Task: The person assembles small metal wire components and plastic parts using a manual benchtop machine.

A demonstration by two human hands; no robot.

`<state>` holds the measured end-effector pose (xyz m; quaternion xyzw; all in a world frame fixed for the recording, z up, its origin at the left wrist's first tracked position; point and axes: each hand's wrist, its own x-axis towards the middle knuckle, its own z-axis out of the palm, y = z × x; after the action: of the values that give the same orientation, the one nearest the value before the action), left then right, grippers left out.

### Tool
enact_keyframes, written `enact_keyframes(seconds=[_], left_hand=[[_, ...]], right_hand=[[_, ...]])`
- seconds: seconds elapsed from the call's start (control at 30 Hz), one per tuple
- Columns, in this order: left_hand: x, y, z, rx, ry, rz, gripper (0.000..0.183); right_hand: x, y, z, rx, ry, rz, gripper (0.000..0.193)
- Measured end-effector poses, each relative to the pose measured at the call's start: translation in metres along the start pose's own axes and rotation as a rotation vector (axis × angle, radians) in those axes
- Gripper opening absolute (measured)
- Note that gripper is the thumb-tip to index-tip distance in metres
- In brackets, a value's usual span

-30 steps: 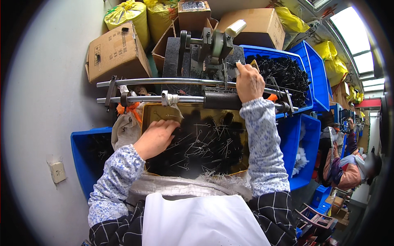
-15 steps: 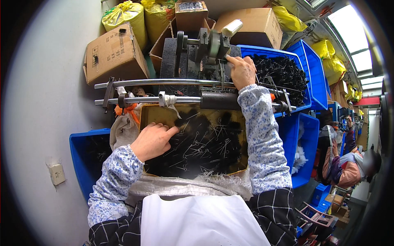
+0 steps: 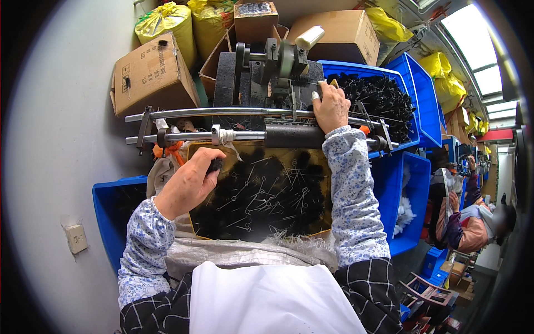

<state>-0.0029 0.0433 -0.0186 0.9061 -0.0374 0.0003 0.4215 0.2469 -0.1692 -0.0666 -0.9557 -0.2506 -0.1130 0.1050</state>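
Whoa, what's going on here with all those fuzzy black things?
A person is working at a machine. Their left hand holds a fuzzy black piece above the left side of a yellowish tray full of black bristly pieces and thin wires. Their right hand reaches over the metal bars; whether it holds anything is hard to tell.

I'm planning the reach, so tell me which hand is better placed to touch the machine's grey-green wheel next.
The right hand, I'd judge: it extends past the upper metal rod, nearer the wheel. The left hand lies closer to the body, its fingers around a black-bristled brush.
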Motion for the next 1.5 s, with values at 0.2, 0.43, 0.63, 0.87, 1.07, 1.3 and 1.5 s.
enact_keyframes(seconds=[0.2, 0.43, 0.63, 0.87, 1.07, 1.3, 1.5], left_hand=[[0.005, 0.006, -0.005, 0.03, 0.063, 0.003, 0.023], [0.006, 0.012, -0.013, 0.013, 0.173, 0.053, 0.021], [0.009, 0.006, -0.007, -0.521, 0.372, 0.034, 0.023], [0.03, 0.014, 0.009, -0.612, 0.212, 0.094, 0.016], [0.043, 0.021, 0.03, -0.512, 0.202, 0.085, 0.017], [0.045, 0.014, 0.055, -0.737, 0.438, 0.004, 0.014], [0.023, -0.019, 0.055, -0.238, 0.088, -0.166, 0.026]], right_hand=[[0.002, -0.047, 0.004, -0.048, -0.004, -0.081, 0.034], [0.0, -0.038, -0.006, -0.12, -0.04, -0.07, 0.034], [0.008, 0.01, -0.011, -0.01, -0.083, -0.057, 0.034], [0.038, 0.048, -0.023, -0.003, -0.186, -0.053, 0.024], [0.005, 0.028, -0.09, -0.173, 0.153, 0.081, 0.029], [-0.075, -0.08, -0.078, 0.471, -0.143, -0.428, 0.025], [-0.009, -0.013, -0.024, -0.054, 0.155, -0.132, 0.02]])
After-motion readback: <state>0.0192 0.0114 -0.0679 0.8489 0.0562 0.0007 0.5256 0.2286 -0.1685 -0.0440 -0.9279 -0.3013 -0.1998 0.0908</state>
